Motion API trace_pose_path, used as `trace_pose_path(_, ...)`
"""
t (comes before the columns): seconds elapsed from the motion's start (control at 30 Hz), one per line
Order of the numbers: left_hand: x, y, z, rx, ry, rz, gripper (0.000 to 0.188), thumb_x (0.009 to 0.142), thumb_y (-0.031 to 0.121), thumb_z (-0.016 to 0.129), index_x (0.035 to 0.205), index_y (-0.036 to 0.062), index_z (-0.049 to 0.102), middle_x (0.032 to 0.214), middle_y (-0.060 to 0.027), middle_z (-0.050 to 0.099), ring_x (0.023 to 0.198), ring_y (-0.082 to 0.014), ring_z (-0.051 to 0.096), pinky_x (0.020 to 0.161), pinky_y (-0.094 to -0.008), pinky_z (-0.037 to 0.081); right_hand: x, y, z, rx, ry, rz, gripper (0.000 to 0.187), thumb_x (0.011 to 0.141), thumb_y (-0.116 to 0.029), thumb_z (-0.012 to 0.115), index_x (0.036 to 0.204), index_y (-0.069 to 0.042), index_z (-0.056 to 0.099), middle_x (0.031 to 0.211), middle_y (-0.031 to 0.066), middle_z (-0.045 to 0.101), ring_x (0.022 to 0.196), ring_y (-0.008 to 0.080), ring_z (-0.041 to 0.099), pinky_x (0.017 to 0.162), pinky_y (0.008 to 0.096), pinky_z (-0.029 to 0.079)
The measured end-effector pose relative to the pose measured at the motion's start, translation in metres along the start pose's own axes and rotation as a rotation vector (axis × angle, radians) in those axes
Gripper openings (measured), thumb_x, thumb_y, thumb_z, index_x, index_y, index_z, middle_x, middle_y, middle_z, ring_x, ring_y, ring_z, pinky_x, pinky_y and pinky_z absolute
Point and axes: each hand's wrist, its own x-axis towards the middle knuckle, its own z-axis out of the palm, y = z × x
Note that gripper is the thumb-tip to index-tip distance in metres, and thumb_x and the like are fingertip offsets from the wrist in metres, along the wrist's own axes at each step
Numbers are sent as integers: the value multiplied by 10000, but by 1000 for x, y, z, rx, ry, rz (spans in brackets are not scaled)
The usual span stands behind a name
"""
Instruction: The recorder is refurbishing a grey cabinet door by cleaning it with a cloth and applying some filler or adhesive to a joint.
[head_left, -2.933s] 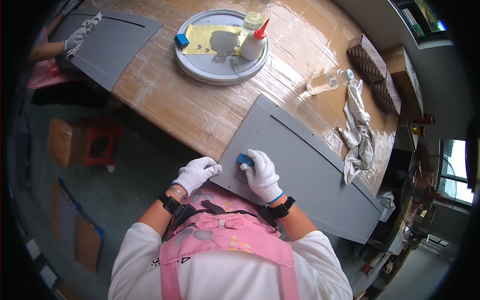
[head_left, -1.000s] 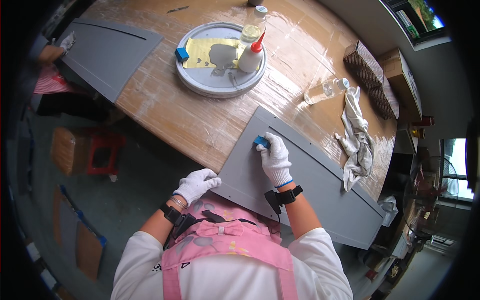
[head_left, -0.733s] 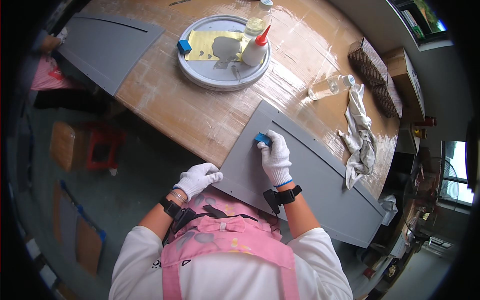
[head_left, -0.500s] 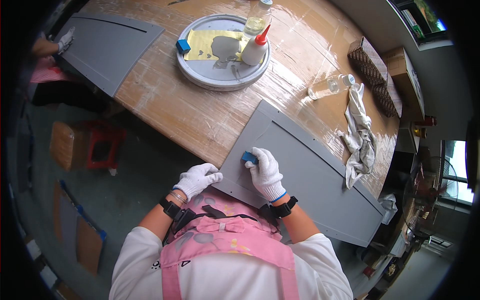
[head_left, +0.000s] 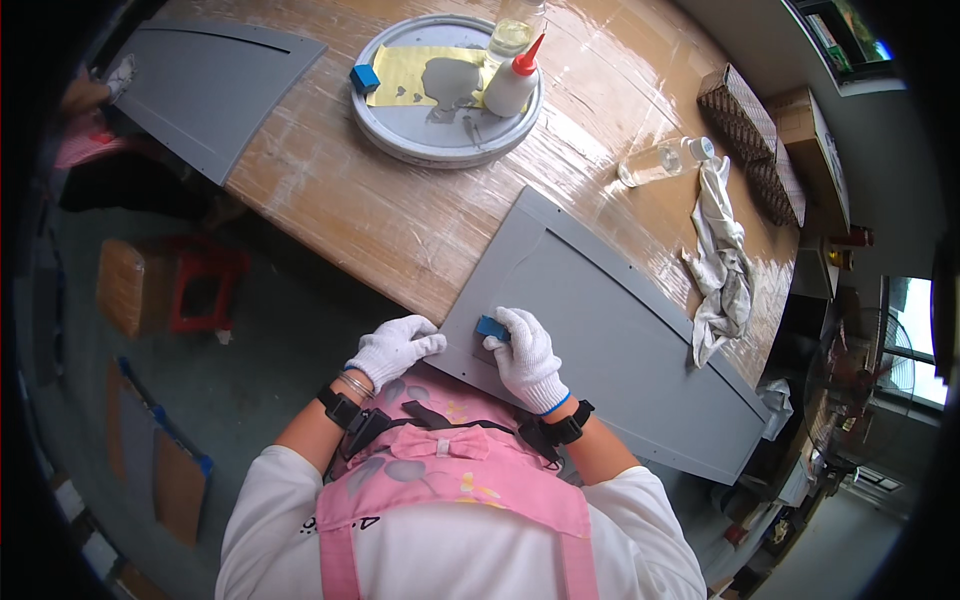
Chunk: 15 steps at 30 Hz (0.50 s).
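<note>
A large grey panel with a groove along its far side lies on the table's near edge, partly overhanging toward me. My right hand, in a white knit glove, pinches a small blue block against the panel's face near its left end. At the panel's near left corner is my left hand, also gloved, its fingers closed over the edge; the thumb's grip underneath is hidden.
On the film-covered table, a round grey lid bears yellow sandpaper-like sheet, a red-tipped bottle and another blue block. A clear bottle lies by a rag. A co-worker's gloved hand touches another panel.
My right hand has slid the blue block a little toward me and slightly left over the panel. My left hand keeps its place at the corner. The co-worker's hand has shifted left.
</note>
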Motion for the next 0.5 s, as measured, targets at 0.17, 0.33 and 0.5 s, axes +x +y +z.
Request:
trace_pose_path(0.17,5,-7,-1,71,2,43,492,916,419,682,1179,5,640,1120,-148,698,1053,-229,656,921,-353,504,10,4,-3,22,81,12,471,755,-10,724,1189,-5,541,1048,210,624,924,405,628,800,460,529)
trace_pose_path(0.33,4,-5,0,-37,-30,30,457,927,388,674,1164,-2,639,1083,-125,701,1025,-211,651,911,-338,500,-5,-7,1,-17,39,-16,474,749,-6,748,1184,-12,559,1055,201,631,922,380,645,795,433,542)
trace_pose_path(0.5,3,-1,-3,61,-17,45,465,929,396,671,1172,1,641,1109,-127,700,1056,-216,647,923,-340,499,-21,-17,2,-59,22,-12,497,745,-32,744,1203,-21,551,1085,201,624,964,396,628,829,459,525)
